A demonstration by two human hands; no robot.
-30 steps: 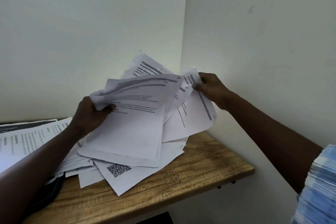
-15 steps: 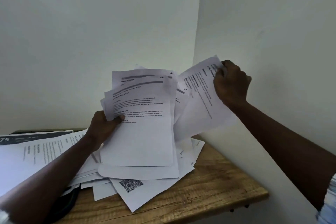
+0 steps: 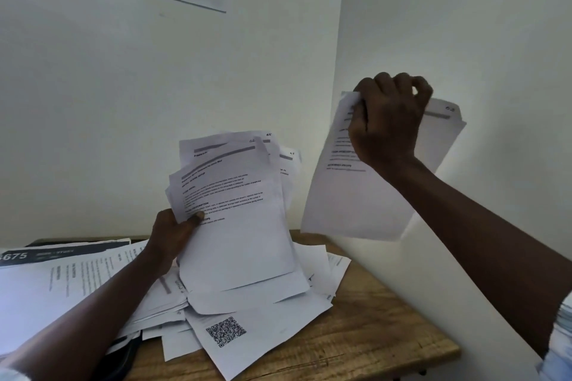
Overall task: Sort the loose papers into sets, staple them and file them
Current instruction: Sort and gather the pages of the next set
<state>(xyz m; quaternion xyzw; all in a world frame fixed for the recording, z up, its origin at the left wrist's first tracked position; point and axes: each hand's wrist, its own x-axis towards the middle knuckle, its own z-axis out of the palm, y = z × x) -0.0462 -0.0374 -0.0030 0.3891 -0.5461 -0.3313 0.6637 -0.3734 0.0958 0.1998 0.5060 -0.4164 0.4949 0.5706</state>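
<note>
Student: Pose of the two arms?

Tutor: Left forearm rises from the lower left edge. The left hand [image 3: 173, 241] sits just above the wooden desk [image 3: 371, 334], thumb toward the camera. Right arm reaches up from the lower right. The right hand [image 3: 387, 120] is raised high near the wall corner, back of the hand facing the camera, knuckles uppermost.

Student: Materials and shapes?

Tutor: White printed sheets, thin and limp, with grey header bands and small handwritten numbers at their top corners. Desk of brown wood with visible grain. Loose pile [image 3: 325, 266] spread untidily over the desk, with a QR-code sheet [image 3: 226, 331] lying toward the front edge.

Student: Grip?

Tutor: Left hand holds a fanned sheaf [image 3: 241, 226] by its left edge, thumb pressed on the front page, fingers hidden behind. The sheaf stands nearly upright, its lower edge over the pile. Right hand is curled tightly round the top edge of the separate sheets [image 3: 356, 201], which hang down from it, well apart from the sheaf
</note>
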